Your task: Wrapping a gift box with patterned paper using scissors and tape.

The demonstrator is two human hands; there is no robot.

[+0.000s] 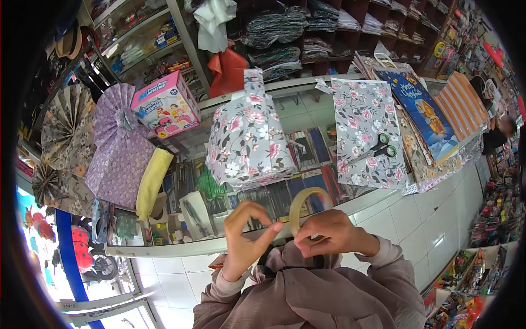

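Note:
My right hand (326, 233) grips a roll of clear tape (306, 201) in front of my chest. Just to its left, my left hand (248, 236) is raised with thumb and forefinger curved towards each other; whether a bit of tape lies between them I cannot tell. Beyond my hands, a package in grey floral wrapping paper (250, 144) stands on the glass counter (306, 109). To its right lies a flat sheet of the same floral paper (363, 115), with black and green-handled scissors (382, 148) on top.
Purple floral fan-folded wrapping (119, 160), a pink toy box (166, 105) and a yellow roll (154, 181) sit at the left. Gift bags, one blue Christmas bag (423, 119) among them, are stacked at the right. Pens fill the counter's inside; shelves with plastic-wrapped goods (275, 31) rise behind.

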